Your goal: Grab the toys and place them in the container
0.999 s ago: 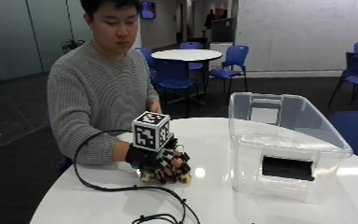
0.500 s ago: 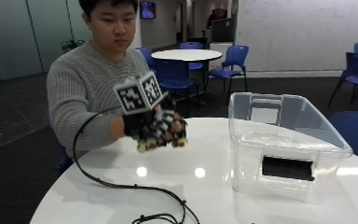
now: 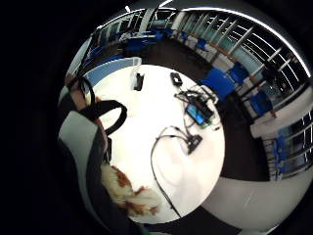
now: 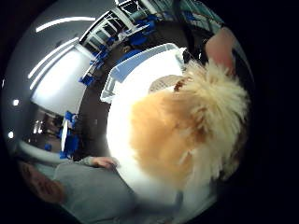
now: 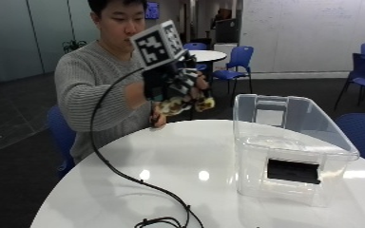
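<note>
The gloved right hand [image 5: 173, 85] is raised well above the white round surface [image 5: 188, 166], its fingers [image 5: 192, 83] curled around a fluffy tan-and-cream toy [image 5: 182, 105] — the fur fills much of the thumb-side palm view [image 4: 187, 130]. The clear plastic container [image 5: 290, 147] stands on the surface to one side of the hand (a dark patch shows on its front wall), well apart from the toy. A black cable [image 5: 125, 175] trails across the surface.
</note>
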A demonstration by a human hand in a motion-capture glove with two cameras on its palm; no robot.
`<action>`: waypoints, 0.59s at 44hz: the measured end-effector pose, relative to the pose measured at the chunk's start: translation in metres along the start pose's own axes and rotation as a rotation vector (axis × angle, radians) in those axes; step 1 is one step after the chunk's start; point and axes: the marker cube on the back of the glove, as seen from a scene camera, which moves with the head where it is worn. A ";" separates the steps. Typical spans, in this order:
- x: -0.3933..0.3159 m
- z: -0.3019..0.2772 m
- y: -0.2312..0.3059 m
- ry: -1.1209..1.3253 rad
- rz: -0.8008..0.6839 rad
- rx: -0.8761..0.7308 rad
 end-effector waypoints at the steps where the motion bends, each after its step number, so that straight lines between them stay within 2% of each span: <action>1: -0.009 0.006 -0.011 -0.034 -0.009 -0.011; 8: -0.081 0.058 -0.096 -0.084 -0.039 -0.031; 14: -0.137 0.120 -0.162 0.216 -0.087 -0.060; 19: -0.183 0.146 -0.186 0.086 -0.165 -0.111; 26: -0.188 0.167 -0.195 0.090 -0.191 -0.182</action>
